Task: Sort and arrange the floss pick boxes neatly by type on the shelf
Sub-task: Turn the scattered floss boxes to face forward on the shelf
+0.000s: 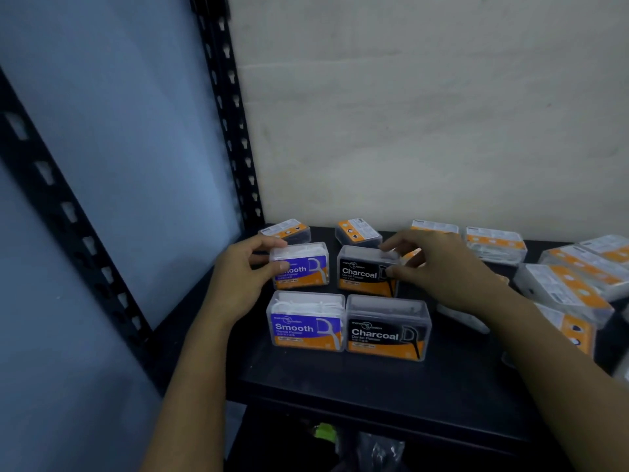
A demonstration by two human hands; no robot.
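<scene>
Pinching the clear, rectangular plastic shell of the rear Smooth box [303, 269] between thumb and curled fingers, our left grip [245, 272] holds it while our right grip [439, 264] clasps the rear Charcoal box [364, 274] beside it. Both stand upright on the matte black shelf [340, 381], behind a matching front pair [343, 327]; orange-labelled boxes [565, 287] lie jumbled rightward.

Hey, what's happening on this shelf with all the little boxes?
A person is sorting floss pick boxes on a black shelf. The left-hand grip holds a purple Smooth box and the right-hand grip holds a black Charcoal box. Both sit just behind a front Smooth box and a front Charcoal box that stand side by side. Other loose boxes lie unsorted along the back and to the right.
</scene>
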